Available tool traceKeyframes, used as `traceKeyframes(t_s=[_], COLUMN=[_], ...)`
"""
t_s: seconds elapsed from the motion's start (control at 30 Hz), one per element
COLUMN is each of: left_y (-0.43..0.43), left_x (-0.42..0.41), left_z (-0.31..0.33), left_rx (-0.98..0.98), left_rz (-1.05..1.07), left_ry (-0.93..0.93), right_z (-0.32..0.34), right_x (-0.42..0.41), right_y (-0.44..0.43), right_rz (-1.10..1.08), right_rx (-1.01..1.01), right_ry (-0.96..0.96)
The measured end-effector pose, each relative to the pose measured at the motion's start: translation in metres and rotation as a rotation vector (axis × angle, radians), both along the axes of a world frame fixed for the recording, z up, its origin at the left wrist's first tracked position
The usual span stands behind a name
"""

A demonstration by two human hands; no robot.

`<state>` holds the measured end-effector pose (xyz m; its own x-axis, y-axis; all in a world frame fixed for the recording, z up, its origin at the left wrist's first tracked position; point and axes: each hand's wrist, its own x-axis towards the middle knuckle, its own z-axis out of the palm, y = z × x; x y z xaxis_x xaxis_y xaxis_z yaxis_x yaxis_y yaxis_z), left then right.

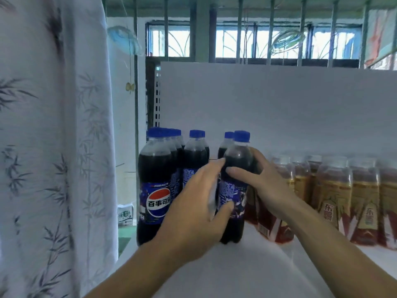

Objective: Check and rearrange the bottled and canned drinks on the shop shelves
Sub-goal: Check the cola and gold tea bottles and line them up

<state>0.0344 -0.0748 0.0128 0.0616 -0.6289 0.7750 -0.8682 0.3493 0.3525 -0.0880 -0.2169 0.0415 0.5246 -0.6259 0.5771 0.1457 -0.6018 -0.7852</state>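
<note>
At centre frame, on the white shelf (247, 267), the left hand (193, 203) and right hand (266, 188) both clasp a dark, blue-capped plastic cola bottle (237, 162). Judging by the tidy matching cola bottles (154, 168) at left, only this one still needs placing.

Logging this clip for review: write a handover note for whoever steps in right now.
Left hand: grips the Pepsi bottle low, at its label.
Right hand: grips the same bottle higher up.
The bottle is upright near the shelf front, with other Pepsi bottles to its left and Dongpeng drink bottles to its right.
Done: both groups stand upright.
Left: probably set this bottle into the Pepsi rows, then check the rest.
</note>
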Motion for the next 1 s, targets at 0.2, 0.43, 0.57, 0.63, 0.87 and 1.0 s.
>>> traceKeyframes(t_s=[0.2, 0.43, 0.57, 0.63, 0.87, 1.0], left_y=[0.023, 0.023, 0.017, 0.018, 0.019, 0.017], left_x=[0.038, 0.061, 0.064, 0.066, 0.067, 0.067], left_z=[-0.023, -0.035, -0.04, -0.041, -0.044, -0.044], left_rx=[-0.522, -0.227, -0.055, -0.039, -0.052, -0.069], left_rz=[0.139, 0.13, 0.097, 0.096, 0.05, 0.04], left_ry=[-0.233, 0.526, 0.64, 0.647, 0.691, 0.686], right_z=[-0.001, 0.002, 0.005, 0.001, -0.013, -0.016], right_x=[0.0, 0.002, 0.023, 0.041, 0.074, 0.072], right_y=[0.004, 0.024, 0.036, 0.041, 0.045, 0.044], right_rz=[-0.008, -0.112, -0.101, -0.075, -0.065, -0.049], right_rx=[0.044, 0.025, 0.012, 0.025, 0.107, 0.125], right_ry=[0.178, 0.338, 0.291, 0.276, 0.163, 0.155])
